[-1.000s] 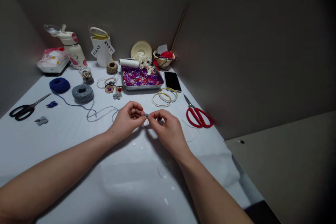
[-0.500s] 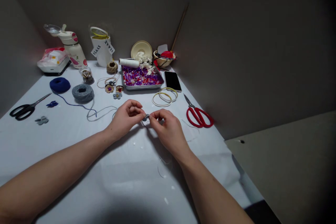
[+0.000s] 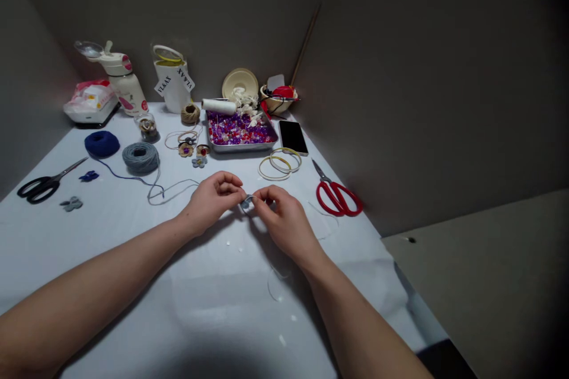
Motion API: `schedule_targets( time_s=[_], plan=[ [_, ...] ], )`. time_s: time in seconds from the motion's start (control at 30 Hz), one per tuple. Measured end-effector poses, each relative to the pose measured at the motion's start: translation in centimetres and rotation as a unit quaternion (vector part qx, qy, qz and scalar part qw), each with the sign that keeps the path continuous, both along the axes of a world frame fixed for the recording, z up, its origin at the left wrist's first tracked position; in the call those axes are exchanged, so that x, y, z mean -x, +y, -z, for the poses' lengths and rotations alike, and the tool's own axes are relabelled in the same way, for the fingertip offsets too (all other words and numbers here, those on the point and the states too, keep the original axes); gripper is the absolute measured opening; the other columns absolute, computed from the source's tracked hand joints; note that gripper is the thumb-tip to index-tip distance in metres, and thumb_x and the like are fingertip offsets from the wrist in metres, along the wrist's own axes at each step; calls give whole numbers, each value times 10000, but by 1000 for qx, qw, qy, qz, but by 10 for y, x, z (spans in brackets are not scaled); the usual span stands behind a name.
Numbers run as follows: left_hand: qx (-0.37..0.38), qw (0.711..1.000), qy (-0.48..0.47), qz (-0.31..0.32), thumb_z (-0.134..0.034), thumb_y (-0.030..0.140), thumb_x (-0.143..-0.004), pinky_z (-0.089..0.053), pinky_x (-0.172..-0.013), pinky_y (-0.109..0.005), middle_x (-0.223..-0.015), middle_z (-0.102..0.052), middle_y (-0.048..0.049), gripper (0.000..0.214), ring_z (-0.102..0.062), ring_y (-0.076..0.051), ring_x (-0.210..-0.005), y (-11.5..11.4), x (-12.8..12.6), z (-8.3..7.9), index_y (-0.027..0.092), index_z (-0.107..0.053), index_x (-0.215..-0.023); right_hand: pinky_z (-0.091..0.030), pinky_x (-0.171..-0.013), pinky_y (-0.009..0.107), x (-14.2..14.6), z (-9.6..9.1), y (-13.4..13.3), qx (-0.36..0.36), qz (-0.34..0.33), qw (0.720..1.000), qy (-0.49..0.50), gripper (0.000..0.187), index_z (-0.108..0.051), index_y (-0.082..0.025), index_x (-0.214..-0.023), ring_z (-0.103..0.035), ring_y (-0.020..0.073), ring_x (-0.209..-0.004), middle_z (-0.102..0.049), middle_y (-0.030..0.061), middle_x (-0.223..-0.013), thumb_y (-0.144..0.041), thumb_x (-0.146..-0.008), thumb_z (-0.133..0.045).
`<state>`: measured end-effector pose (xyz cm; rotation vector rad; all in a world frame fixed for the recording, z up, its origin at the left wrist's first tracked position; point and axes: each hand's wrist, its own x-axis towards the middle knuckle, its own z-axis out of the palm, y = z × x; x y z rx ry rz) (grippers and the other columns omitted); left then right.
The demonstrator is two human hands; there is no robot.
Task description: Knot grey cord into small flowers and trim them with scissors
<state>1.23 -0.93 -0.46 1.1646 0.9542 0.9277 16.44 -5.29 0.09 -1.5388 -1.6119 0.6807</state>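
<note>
Though half hidden, a small grey yarn piece [image 3: 246,204] is pinched between the left hand [image 3: 212,201] and right hand [image 3: 284,222], together at frame centre — its exact shape can't be made out.

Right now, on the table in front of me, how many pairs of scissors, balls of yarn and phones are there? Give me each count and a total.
Pairs of scissors: 2 (black-handled scissors, red-handled scissors)
Balls of yarn: 2 (dark blue yarn ball, grey yarn ball)
Phones: 1 (phone)
Total: 5
</note>
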Motion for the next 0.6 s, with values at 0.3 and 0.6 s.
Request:
schedule_targets(
  time_s=[0.3, 0.6],
  plan=[
    [49, 996, -62, 46, -680, 132, -705, -337, -606, -247, -649, -569, 31, 188, -492, -74, -599, 2, 2, 0, 149, -548, -838, -382, -614, 289, -3, -1, 2, 80, -20, 988, 128, 171, -620, -186, -754, -501, 145, -646, -619, 23, -730, -330, -811, -548],
    [-46, 998, -10, 39, -666, 160, -721, -387, -645, -268, -717, -576, 17, 135, -514, -96, -658, 2, 3, 1, 168, -553, -795, -405, -632, 306, -5, -3, 2, 58, -21, 992, 107, 144, -630, -192, -757, -540, 163, -674, -644, 33, -758, -314, -792, -561]
  ],
)
